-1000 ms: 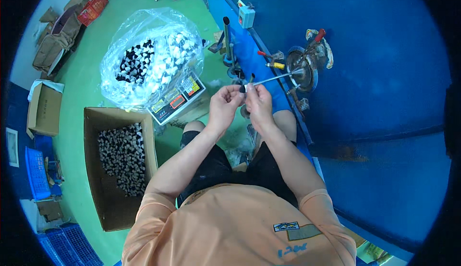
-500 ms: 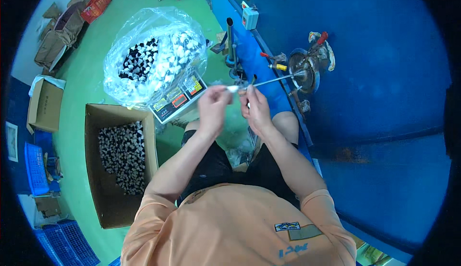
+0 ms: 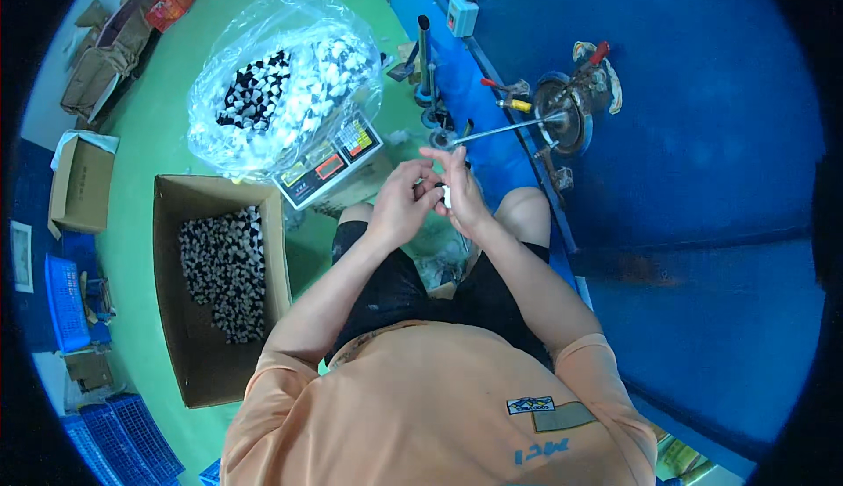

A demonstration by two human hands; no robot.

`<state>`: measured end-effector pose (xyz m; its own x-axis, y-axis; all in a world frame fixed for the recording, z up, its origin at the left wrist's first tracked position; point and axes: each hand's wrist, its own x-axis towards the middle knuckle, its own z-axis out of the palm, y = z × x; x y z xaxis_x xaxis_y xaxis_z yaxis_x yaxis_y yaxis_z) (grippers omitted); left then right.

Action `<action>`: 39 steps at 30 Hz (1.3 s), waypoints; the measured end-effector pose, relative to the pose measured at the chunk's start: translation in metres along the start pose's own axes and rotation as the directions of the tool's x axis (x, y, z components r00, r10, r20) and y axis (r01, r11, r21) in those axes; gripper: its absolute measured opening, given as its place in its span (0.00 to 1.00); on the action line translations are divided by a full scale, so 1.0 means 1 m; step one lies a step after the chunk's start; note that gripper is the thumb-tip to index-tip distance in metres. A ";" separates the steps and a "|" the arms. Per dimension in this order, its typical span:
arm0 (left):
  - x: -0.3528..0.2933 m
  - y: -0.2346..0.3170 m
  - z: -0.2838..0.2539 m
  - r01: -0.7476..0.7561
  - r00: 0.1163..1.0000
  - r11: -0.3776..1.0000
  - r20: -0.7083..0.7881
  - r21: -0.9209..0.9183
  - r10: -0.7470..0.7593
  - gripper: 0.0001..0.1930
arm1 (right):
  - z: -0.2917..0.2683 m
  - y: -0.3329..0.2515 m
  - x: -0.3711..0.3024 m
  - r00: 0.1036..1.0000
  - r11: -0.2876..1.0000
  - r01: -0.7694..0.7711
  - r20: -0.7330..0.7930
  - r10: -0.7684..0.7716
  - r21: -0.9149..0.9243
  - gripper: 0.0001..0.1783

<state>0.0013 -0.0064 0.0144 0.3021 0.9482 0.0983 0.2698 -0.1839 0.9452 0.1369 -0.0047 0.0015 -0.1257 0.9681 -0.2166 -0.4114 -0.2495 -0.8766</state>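
My left hand (image 3: 406,208) and my right hand (image 3: 465,196) meet above my knees. Between them is a small black-and-white piece (image 3: 446,197), partly covered by fingers. The left fingertips pinch toward it; the right hand cups it against its palm, index finger stretched out to the left. Just beyond the fingers ends a thin metal rod (image 3: 505,129), which runs out of a round metal flange (image 3: 562,115) on a blue machine wall.
Left stands an open cardboard box (image 3: 167,310) holding many black-and-white pieces. Beyond it, a clear plastic bag (image 3: 206,91) of similar pieces rests on a scale (image 3: 303,189). The blue machine (image 3: 694,161) fills the right side. An upright metal pipe (image 3: 424,56) stands ahead.
Both hands have drawn back from the rod's end toward my body and come together. The white piece at the rod tip is no longer seen there.
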 end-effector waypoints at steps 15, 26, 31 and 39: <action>0.035 -0.015 0.011 0.227 0.941 0.593 0.018 -0.772 -0.337 0.07 | -0.031 0.001 -0.005 0.984 0.999 0.029 -0.176 -0.034 -0.030 0.39; 0.052 0.005 0.025 0.148 0.962 0.700 -0.062 -0.698 -0.266 0.06 | -0.023 0.000 0.013 0.898 0.923 0.305 -0.251 -0.361 -0.236 0.16; 0.047 0.005 0.023 0.126 0.957 0.735 -0.115 -0.666 -0.268 0.06 | -0.014 -0.009 0.017 0.906 0.942 0.282 -0.274 -0.324 -0.181 0.09; 0.046 0.016 0.033 0.132 0.951 0.724 -0.120 -0.677 -0.286 0.06 | -0.019 -0.005 0.023 0.885 0.928 0.315 -0.293 -0.363 -0.198 0.10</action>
<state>0.0494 0.0257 0.0236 0.1000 0.9852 -0.1391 -0.3838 0.1672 0.9082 0.1532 0.0191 -0.0068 0.3028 0.9531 0.0004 -0.2423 0.0774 -0.9671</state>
